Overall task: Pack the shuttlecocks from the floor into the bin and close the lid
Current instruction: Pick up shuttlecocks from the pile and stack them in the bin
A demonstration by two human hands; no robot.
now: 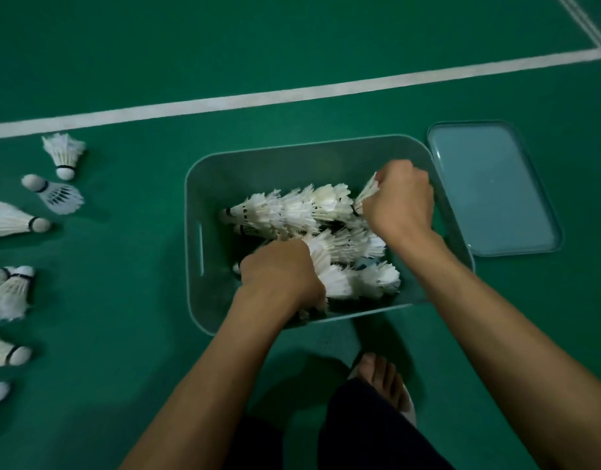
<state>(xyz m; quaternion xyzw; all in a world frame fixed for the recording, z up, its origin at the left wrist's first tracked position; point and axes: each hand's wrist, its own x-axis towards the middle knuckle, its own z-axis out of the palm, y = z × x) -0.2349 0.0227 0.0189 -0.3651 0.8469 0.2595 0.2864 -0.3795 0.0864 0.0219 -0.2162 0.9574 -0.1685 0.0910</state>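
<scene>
Green floor (123, 300), bin (204, 184), lid (489, 191), loose shuttlecocks (58, 195)

Person's left hand (282, 271) and right hand (399, 205) were bare. Forearms (224, 368) were bare too, uncovered as far as frame edge. Legs were in dark, near-black trousers (360, 439), plain fabric, detail lost in shadow. One foot (380, 376) showed bare toes in open sandal (409, 410), pale sole edging foot.

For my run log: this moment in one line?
left hand: grips shuttlecocks in bin | right hand: same | lid: off, beside bin | floor: loose shuttlecocks
</scene>
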